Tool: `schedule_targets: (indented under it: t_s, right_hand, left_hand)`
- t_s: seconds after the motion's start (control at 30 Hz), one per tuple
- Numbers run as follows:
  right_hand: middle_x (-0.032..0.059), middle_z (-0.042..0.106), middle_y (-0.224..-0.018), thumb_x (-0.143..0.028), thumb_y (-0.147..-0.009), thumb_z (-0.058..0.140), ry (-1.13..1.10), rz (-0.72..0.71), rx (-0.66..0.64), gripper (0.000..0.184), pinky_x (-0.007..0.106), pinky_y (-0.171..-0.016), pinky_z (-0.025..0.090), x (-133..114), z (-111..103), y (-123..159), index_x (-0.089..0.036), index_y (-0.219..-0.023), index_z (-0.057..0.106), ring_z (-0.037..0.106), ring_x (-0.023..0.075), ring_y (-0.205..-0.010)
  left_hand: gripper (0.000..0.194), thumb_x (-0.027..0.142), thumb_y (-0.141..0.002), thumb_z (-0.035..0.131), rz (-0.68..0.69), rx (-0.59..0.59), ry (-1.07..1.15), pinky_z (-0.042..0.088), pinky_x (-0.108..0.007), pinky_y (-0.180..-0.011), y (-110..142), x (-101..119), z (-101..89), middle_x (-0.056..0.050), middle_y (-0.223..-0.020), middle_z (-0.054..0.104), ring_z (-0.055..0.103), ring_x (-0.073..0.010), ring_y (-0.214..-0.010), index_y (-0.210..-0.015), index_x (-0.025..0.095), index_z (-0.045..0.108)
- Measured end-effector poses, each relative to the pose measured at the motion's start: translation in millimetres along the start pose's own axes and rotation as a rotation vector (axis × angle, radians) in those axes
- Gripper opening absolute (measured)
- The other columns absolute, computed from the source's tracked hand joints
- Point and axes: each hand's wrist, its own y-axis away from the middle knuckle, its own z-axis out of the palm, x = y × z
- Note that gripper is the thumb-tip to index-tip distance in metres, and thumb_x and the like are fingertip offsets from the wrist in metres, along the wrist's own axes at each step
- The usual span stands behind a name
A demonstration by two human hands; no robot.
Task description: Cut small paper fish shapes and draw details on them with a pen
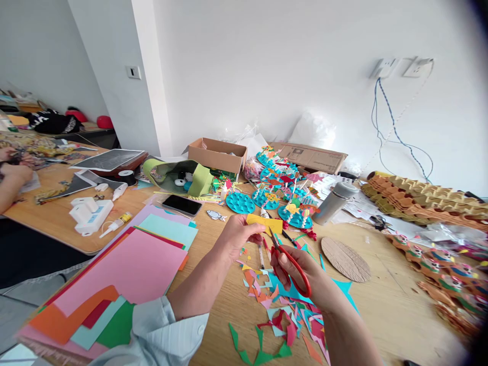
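Observation:
Between its thumb and fingers my left hand (238,234) pinches a small piece of yellow paper (271,223) above the table. My right hand (301,267) grips a pair of red-handled scissors (303,278), fingers in the loops. The scissor tips meet the lower edge of the yellow paper; how far the blades are apart is hard to make out. Below both hands lie scattered coloured paper scraps (280,321) in green, red, orange and blue. A pen (261,256) rests under the paper, and a paper fish (216,215) lies left of it.
Stacked coloured paper (125,264) lies at left, near a phone (182,205) and a white power strip (91,216). Blue discs with paper fish (293,216), a grey bottle (337,201) and a cardboard oval (345,259) stand or lie beyond. Another person's arm (13,183) is at far left.

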Motion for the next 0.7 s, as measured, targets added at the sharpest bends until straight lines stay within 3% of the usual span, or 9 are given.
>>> schedule_targets:
  t_s: [0.27, 0.7]
  right_hand:
    - [-0.0026, 0.049, -0.053, -0.069, -0.082, 0.051, 0.000, 0.017, 0.005, 0.052, 0.023, -0.042, 0.029, -1.4, 0.0, 0.1, -0.018, -0.071, 0.049, 0.043, 0.0094, -0.045]
    - [-0.0031, 0.049, -0.051, -0.064, -0.085, 0.052, -0.007, -0.012, 0.077, 0.048, 0.022, -0.043, 0.030, 4.1, -1.4, -0.7, -0.018, -0.072, 0.051, 0.042, 0.0093, -0.044]
  left_hand:
    - [0.020, 0.028, -0.055, 0.073, 0.034, 0.030, 0.046, 0.044, -0.022, -0.051, 0.6, -1.1, -0.5, 0.000, -0.056, 0.061, 0.054, -0.0093, -0.046, -0.063, 0.013, 0.062]
    - [0.030, 0.029, -0.053, 0.077, 0.004, 0.002, 0.043, 0.048, -0.024, -0.054, 0.9, -0.7, -1.0, -0.005, -0.071, 0.066, 0.057, -0.0110, -0.056, -0.074, 0.010, 0.068]
